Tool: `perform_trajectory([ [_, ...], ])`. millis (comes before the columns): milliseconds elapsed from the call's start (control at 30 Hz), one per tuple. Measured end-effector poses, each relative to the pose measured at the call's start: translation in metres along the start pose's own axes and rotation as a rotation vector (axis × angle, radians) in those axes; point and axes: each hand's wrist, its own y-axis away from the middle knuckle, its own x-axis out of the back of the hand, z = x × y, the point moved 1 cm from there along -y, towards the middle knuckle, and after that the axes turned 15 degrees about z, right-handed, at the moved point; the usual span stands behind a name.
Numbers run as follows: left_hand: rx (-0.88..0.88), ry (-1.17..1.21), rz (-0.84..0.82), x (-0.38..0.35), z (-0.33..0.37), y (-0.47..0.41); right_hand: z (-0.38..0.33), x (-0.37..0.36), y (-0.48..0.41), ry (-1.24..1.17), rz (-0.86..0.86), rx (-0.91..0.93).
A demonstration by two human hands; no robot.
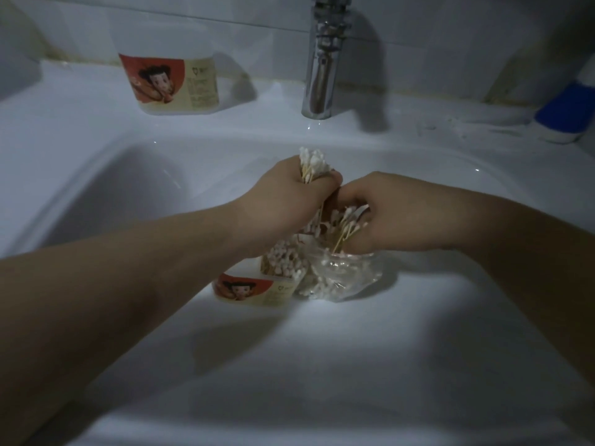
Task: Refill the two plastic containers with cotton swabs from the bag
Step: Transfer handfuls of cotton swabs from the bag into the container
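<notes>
- We judge the refill partway done. The near container (257,291) stands on the sink (322,365) under our wrists, and a dense pack of cotton swabs (283,262) fills its mouth.
- The far container (170,82) stands well apart by the wall, left of the tap (320,59). We cannot tell what it holds, so we count it as yet to fill.
- The bag (341,278), just beside the near container, has swabs left at its bottom.
- Our left hand (289,194) is clenched round an upright bundle of swabs, tips pointing up.
- Our right hand (386,217), touching the left, curls its fingers round a second tuft above the bag's mouth.
</notes>
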Motion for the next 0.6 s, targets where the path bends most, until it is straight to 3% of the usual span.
perform_trajectory([
  [233,0.030,0.025,-0.016,0.001,0.003,0.001,0.000,0.000,-0.001,-0.015,0.061,-0.017],
  [367,0.026,0.024,-0.027,-0.001,0.000,0.002,-0.003,-0.010,0.000,0.121,0.069,0.021],
  [600,0.031,0.005,-0.032,0.000,0.002,0.001,0.002,0.015,-0.003,-0.040,0.212,-0.013],
])
